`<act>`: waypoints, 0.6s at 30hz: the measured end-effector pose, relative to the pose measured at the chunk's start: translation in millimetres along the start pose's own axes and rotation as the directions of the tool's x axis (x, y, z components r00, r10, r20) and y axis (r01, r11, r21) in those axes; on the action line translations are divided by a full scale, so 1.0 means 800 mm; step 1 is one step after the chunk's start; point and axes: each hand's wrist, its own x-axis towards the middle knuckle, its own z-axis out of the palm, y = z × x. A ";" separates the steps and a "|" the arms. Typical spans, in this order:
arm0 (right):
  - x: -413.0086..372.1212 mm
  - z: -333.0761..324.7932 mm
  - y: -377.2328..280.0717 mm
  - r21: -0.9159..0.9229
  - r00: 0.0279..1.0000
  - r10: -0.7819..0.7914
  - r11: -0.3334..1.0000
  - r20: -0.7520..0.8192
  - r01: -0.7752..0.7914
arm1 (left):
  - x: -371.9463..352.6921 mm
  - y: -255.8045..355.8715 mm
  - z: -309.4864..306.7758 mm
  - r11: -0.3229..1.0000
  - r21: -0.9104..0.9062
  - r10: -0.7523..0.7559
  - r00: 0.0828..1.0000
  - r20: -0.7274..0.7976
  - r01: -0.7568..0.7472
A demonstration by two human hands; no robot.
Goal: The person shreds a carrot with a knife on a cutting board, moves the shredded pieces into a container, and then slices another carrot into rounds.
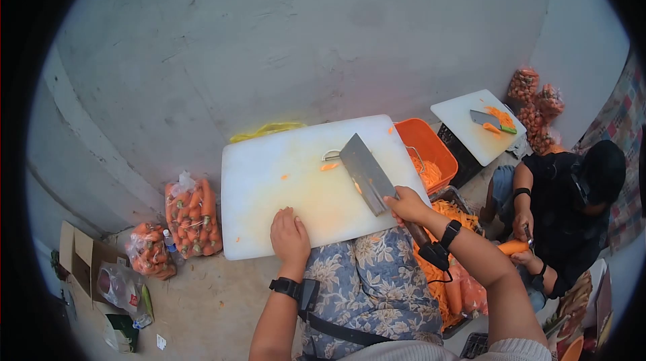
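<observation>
A large white cutting board (269, 193) lies in front of me, with small orange carrot scraps (328, 167) on it. My left hand (290, 236) rests on the board's near edge, its fingers stretched out and holding nothing. My right hand (408, 205) is closed around a cleaver (367, 174); the broad blade is over the right part of the board, with an orange bit stuck to it. Beside the blade on the board is a peeler (330, 155), partly covered by the cleaver.
Right of the board are an orange bin (431, 142) and a crate of cut carrots (447, 211). A person (565, 206) holds a carrot (513, 246) near a smaller board (461, 115). Bagged carrots (194, 216) and a cardboard box (84, 253) stand at left.
</observation>
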 end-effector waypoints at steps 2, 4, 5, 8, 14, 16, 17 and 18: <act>0.013 0.007 -0.003 0.012 1.000 -0.004 1.000 0.003 0.004 | -0.001 -0.002 -0.001 1.000 0.002 0.008 1.000 0.008 -0.008; 0.031 0.013 -0.013 0.080 0.999 0.021 0.997 0.039 -0.024 | -0.001 0.000 0.001 1.000 0.025 0.003 1.000 0.012 -0.004; 0.037 0.015 -0.021 0.080 0.999 0.016 0.997 0.045 -0.019 | 0.000 0.001 0.000 1.000 0.031 0.002 1.000 0.007 -0.002; 0.045 0.023 -0.043 0.046 0.995 0.007 0.999 0.096 -0.011 | -0.001 0.003 -0.002 0.999 0.038 0.022 1.000 0.016 -0.022; 0.019 0.043 -0.062 -0.009 0.994 -0.073 0.997 0.084 0.074 | -0.001 0.004 0.001 0.997 0.065 0.031 0.999 0.018 -0.032; 0.012 0.047 -0.060 -0.064 0.984 -0.018 0.997 0.179 0.030 | 0.000 0.006 -0.003 0.997 0.074 0.012 1.000 0.022 -0.013; 0.012 0.046 -0.055 -0.056 0.985 -0.020 0.998 0.169 0.029 | 0.001 0.005 -0.003 0.997 0.071 0.024 0.999 0.025 -0.026; 0.014 0.045 -0.048 -0.051 0.982 0.013 0.999 0.189 -0.003 | 0.000 0.003 -0.002 0.998 0.064 0.022 0.999 0.030 -0.024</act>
